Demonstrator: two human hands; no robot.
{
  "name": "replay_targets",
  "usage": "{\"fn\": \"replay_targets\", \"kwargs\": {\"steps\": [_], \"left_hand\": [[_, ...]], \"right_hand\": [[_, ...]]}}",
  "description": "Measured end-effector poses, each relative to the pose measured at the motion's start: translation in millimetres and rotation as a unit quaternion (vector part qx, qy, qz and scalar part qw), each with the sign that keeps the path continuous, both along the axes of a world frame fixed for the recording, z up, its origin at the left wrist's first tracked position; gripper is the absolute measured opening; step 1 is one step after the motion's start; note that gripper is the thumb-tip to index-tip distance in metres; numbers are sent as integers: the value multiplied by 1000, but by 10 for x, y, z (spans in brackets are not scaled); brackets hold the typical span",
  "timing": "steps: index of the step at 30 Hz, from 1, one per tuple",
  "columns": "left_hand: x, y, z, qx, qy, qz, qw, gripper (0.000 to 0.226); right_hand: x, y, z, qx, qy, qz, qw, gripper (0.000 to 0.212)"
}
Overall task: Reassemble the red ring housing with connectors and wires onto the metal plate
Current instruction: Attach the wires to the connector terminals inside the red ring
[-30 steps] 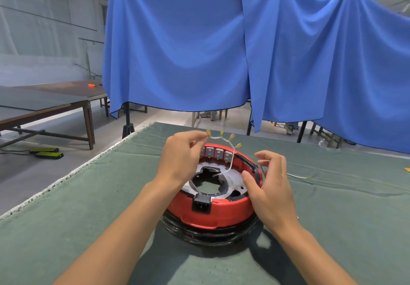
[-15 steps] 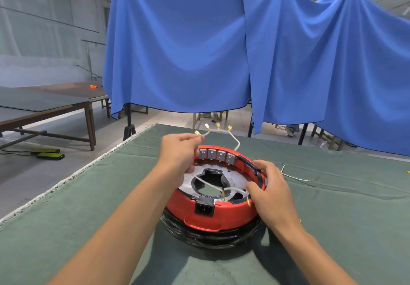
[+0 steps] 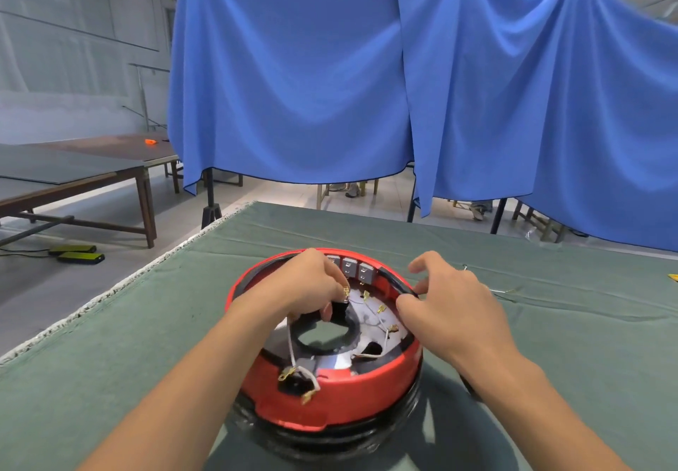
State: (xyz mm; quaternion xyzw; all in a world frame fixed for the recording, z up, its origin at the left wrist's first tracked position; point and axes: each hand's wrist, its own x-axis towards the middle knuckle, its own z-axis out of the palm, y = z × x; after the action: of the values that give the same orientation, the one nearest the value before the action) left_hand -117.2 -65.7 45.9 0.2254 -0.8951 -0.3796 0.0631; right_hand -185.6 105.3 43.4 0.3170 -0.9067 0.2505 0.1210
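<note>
A red ring housing [image 3: 341, 395] sits on a black base on the green table, around a shiny metal plate [image 3: 332, 358] with a round hole in the middle. Grey connector blocks [image 3: 354, 269] line its far inner wall. White wires with brass terminals [image 3: 383, 327] lie inside the ring, and one wire end [image 3: 299, 379] hangs over the near rim. My left hand [image 3: 312, 287] reaches into the ring and pinches a brass terminal near the grey blocks. My right hand [image 3: 447, 313] rests on the ring's right rim with its fingers curled at the black edge strip.
The green felt table [image 3: 110, 379] ends at a frayed white edge on the left. A thin loose wire [image 3: 502, 289] lies on the felt to the right. Blue cloth [image 3: 367, 85] hangs behind the table. Wooden tables [image 3: 91, 173] stand at the left.
My left hand came down from above the ring into it, bringing the wire bundle with it. The wires now lie inside the housing. My right hand slid up along the right rim.
</note>
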Motion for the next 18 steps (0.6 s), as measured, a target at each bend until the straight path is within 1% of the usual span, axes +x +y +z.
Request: {"fn": "replay_targets", "kwargs": {"steps": [3,6,10,14,18], "left_hand": [[18,-15,14,-1,-31,-8,999,12],[49,-48,62,7,-35,-5,999,11],[96,-97,112,7,-41,-10,999,16],[132,-99,94,9,-48,-10,999,16],[126,-85,86,-8,-14,0,1000,21]], "right_hand": [[62,30,109,27,38,-24,999,18],[92,12,148,45,65,-32,996,19],[-22,-67,120,9,-11,-10,1000,16],[-181,-258,51,-6,-73,19,997,25],[-241,-437,-93,-26,-152,56,986,35]]}}
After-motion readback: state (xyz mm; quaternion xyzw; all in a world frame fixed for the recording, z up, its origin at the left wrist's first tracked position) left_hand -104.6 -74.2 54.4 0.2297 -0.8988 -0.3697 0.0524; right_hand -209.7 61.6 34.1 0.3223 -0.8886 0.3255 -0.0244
